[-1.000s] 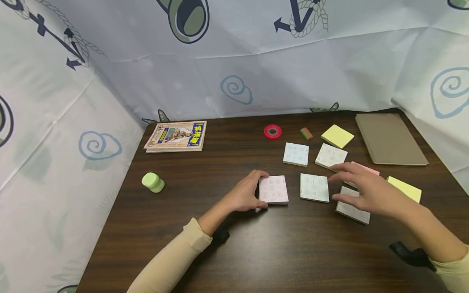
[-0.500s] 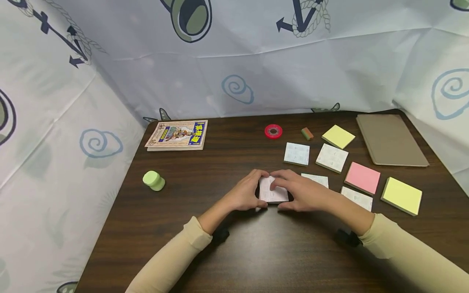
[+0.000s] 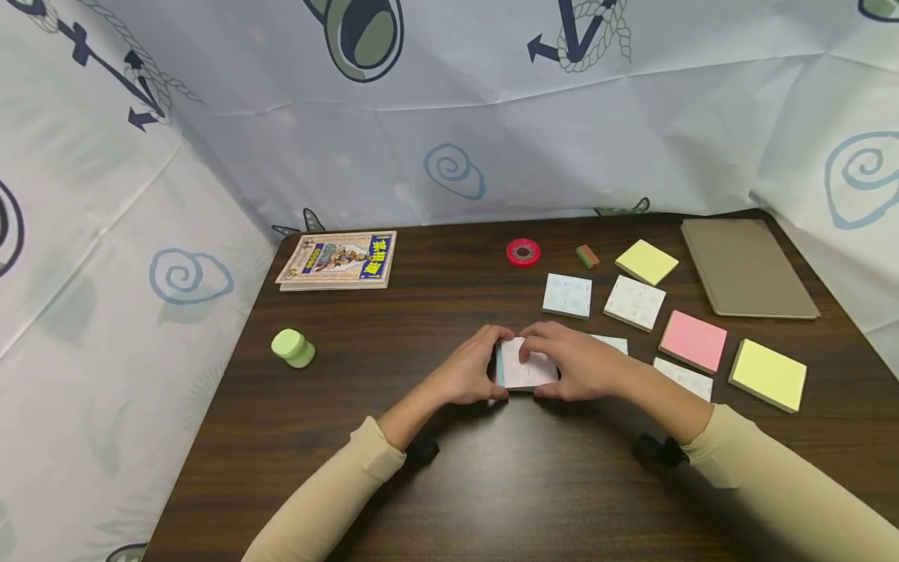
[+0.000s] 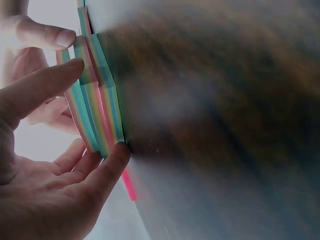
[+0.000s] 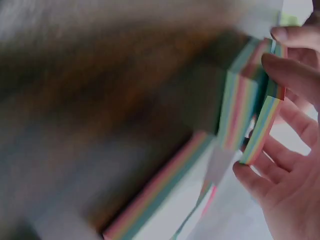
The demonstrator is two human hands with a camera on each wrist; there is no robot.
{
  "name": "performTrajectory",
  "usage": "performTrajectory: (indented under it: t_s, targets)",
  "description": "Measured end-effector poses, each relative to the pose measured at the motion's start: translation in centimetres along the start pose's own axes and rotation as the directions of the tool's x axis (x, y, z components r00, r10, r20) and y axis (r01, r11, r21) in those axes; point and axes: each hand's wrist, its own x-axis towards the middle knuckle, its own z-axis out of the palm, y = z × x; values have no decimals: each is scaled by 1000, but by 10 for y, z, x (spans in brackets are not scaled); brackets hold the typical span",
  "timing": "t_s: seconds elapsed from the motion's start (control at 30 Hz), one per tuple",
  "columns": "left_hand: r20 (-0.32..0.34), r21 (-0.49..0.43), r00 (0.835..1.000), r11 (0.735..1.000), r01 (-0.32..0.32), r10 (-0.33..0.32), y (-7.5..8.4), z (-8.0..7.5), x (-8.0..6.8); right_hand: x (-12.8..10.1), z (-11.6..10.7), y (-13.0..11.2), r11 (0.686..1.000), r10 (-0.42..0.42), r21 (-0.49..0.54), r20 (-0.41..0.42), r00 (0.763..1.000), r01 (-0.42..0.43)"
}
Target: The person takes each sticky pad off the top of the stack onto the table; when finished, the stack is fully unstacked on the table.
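A stack of sticky note pads (image 3: 513, 378) with a whitish printed top lies on the table, between both hands. My left hand (image 3: 469, 373) holds its left end between thumb and fingers. The upper pad (image 5: 263, 127) juts out past the lower block (image 5: 236, 110), with layered pink, yellow and blue edges. My right hand (image 3: 583, 361) grips this upper pad by its edges, one fingertip over the top. In the left wrist view the striped edges of the stack (image 4: 95, 95) show beside the left thumb (image 4: 60, 80). Just right, a white pad (image 3: 614, 343) is mostly covered by the right hand.
Around the right side lie white pads (image 3: 567, 295), a pink pad (image 3: 694, 340), yellow pads (image 3: 769, 375) and a grey-brown notebook (image 3: 747, 267). A red ring (image 3: 523, 252) and a small eraser-like block (image 3: 587, 257) are behind. Books (image 3: 337, 261) and a green cylinder (image 3: 293, 348) stand left.
My right hand has come left from above the other pads to the stack and gripped it. The top pad has shifted slightly right, uncovering a bluish strip. My left hand has barely moved.
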Motion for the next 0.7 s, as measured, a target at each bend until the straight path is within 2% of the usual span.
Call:
performTrajectory:
  t_s: [0.2,0.4,0.53,0.7]
  targets:
    - [4,-3,1000,1000,3,-3,-1,1,1,-8,-25,5,997,77,-20,47,996,-76]
    - [-2,2,1000,1000,7,-7,-1,1,1,-2,-50,18,995,101,-9,-10,995,-101]
    - [1,10,1000,1000,10,-10,-1,2,1,17,-49,33,994,108,-5,-57,993,-108]
    - [-1,30,1000,1000,4,-4,-1,3,2,45,-38,47,991,135,15,-57,989,-134]
